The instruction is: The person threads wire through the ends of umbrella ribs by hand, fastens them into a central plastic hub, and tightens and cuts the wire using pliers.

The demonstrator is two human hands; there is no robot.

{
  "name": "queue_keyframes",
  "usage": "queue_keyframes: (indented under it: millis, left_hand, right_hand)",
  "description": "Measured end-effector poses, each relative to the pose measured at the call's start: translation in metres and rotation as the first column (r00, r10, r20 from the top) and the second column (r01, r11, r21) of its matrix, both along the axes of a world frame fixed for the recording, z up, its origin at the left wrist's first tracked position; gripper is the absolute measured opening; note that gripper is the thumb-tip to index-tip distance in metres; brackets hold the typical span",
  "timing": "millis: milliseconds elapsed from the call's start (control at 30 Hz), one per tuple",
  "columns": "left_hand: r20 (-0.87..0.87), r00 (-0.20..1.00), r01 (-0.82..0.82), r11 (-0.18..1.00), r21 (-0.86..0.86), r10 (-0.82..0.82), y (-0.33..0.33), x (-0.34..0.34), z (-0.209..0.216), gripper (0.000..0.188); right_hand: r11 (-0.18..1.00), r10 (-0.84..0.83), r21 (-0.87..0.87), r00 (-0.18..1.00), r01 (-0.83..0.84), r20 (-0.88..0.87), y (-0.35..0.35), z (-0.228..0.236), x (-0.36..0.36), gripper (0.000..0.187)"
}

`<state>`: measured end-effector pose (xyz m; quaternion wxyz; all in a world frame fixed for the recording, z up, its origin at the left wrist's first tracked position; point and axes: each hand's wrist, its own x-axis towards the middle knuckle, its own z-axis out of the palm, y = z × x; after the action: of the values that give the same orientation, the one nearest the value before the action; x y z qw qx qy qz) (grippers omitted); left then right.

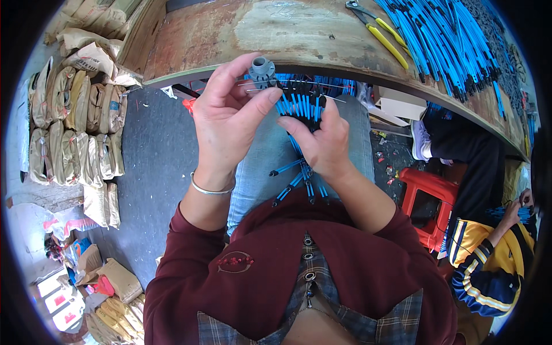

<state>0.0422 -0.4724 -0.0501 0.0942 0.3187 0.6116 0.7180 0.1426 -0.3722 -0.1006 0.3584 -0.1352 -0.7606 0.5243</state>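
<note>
In front of me, near the table edge, my left hand [227, 112] pinches a grey notched plastic hub [263, 70] with a hollow tube top between thumb and fingers. My right hand [323, 138] is closed around a bunch of blue rods with black ends [299, 106], fanned out side by side. Thin metal wires [336, 99] run across the black ends and reach toward the hub. Lower ends of the rods [305, 178] splay out over my lap. Where the wires meet the hub is partly hidden by my left thumb.
On the worn wooden table [218, 40] lie yellow-handled pliers [382, 40] and a large pile of blue rods [443, 46]. Brown paper packages [75, 126] are stacked at the left. A red stool [425, 201] stands at the right beside a co-worker [494, 264] handling blue rods.
</note>
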Motion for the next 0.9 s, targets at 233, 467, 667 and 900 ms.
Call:
queue_keyframes:
  millis: [233, 467, 667, 900]
  left_hand:
    - [0.017, 0.998, 0.057, 0.998, 0.034, -0.058, -0.002, -0.005, -0.003, 0.046]
    - [0.024, 0.997, 0.073, 0.996, -0.054, -0.072, -0.004, -0.003, 0.009, 0.042]
    - [0.053, 0.979, 0.193, 0.980, 0.044, -0.195, -0.009, -0.011, 0.007, 0.038]
    - [0.033, 0.983, 0.182, 0.983, 0.003, -0.182, -0.014, -0.014, 0.011, 0.039]
  right_hand:
    - [0.999, 0.010, -0.036, 1.000, -0.010, 0.000, 0.000, 0.000, -0.001, 0.037]
    - [0.999, 0.043, 0.001, 0.999, -0.043, 0.017, 0.002, 0.004, 0.001, 0.032]
    - [0.997, 0.070, 0.009, 0.997, -0.071, 0.024, 0.008, 0.002, -0.002, 0.030]
    - [0.946, 0.033, 0.322, 0.999, -0.039, 0.024, 0.009, 0.003, -0.005, 0.039]
